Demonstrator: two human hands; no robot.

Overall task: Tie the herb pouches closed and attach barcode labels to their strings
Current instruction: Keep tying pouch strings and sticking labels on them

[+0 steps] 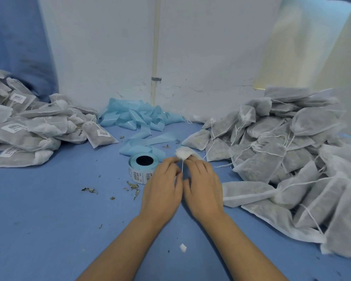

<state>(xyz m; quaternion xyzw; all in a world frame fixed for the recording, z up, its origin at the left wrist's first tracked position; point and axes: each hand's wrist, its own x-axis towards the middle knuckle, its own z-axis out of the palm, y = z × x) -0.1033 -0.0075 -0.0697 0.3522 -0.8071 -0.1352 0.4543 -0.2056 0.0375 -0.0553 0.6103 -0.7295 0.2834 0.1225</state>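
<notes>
Both hands meet over a blue table (49, 209). The left hand (162, 187) and right hand (203, 185) pinch a string (182, 167) running up to a pouch (183, 154). A label roll (143, 166) stands just left of them. Labelled pouches (28, 126) pile at left, unlabelled pouches (288, 151) at right, blue backing strip (138, 118) behind.

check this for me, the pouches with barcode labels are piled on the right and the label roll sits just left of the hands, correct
Not quite. In the head view the labelled pouches are piled on the left; the right pile shows no labels. The label roll does sit just left of the hands.
</notes>
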